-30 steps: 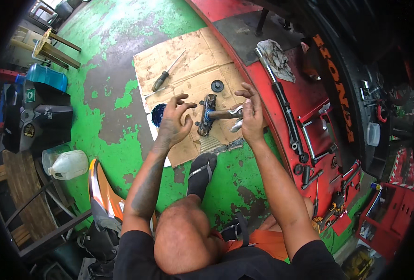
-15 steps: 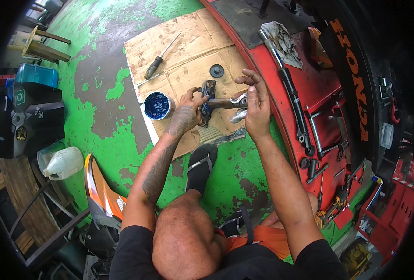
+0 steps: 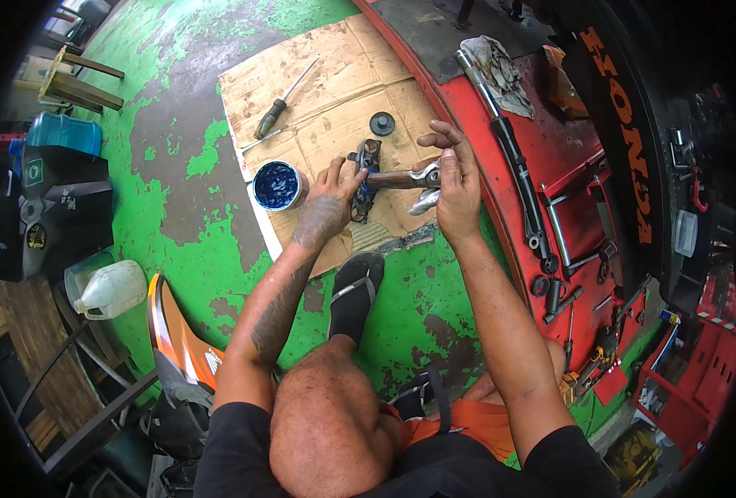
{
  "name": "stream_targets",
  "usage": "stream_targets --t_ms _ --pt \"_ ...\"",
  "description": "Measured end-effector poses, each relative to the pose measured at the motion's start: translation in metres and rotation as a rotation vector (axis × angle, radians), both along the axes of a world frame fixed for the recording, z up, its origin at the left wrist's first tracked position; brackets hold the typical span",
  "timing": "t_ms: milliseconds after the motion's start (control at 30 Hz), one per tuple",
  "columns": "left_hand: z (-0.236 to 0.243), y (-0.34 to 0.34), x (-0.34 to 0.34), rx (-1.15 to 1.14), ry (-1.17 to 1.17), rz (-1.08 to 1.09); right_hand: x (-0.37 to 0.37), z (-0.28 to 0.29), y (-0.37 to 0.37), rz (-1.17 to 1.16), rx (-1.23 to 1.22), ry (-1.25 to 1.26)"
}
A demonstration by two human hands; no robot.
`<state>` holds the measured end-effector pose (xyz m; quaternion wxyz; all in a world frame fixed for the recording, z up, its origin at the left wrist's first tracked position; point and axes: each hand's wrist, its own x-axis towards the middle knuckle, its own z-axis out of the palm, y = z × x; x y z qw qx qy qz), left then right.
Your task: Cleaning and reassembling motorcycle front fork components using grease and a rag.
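Observation:
A steering stem, a metal shaft [image 3: 394, 180] with a dark bracket [image 3: 366, 178] across its left end and shiny forked metal at its right, lies crosswise over the cardboard. My left hand [image 3: 333, 195] grips it at the bracket, fingers partly bent, with blue grease on the metal beside them. My right hand [image 3: 459, 187] holds the shiny right end against the palm and thumb; its dirty upper fingers curl loosely, and the lower ones are hidden. Left of my left hand stands an open tub of blue grease [image 3: 277, 184]. A round black cap [image 3: 382, 124] lies beyond the stem.
The cardboard sheet [image 3: 334, 70] also bears a screwdriver [image 3: 272, 116] and a thin rod. On the right, a red platform [image 3: 501, 158] carries a long black-and-chrome tool [image 3: 513, 158], a rag [image 3: 501, 75] and several hand tools. A white jug [image 3: 112, 289] and an orange panel [image 3: 181, 328] stand left.
My left hand has shifted slightly on the bracket, its fingers now drawn back a little to the left. The stem and my right hand keep almost the same place.

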<state>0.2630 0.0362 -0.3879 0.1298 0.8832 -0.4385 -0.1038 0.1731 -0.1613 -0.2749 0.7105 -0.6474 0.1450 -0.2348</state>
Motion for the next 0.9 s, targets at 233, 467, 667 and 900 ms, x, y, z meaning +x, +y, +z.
stream_targets --t_ms 233,467,667,900 --pt "-0.001 0.007 -0.042 -0.164 0.116 0.159 -0.004 0.001 -0.004 -0.002 -0.006 0.020" --pt "-0.005 0.007 -0.057 -0.143 0.039 0.178 0.003 0.003 0.006 0.021 -0.033 0.031" --pt "-0.002 0.006 -0.051 -0.188 0.030 0.238 0.010 0.007 0.014 0.046 0.020 0.021" --pt "0.036 0.019 -0.070 -0.444 0.368 0.327 0.010 0.007 0.011 0.046 -0.145 0.113"
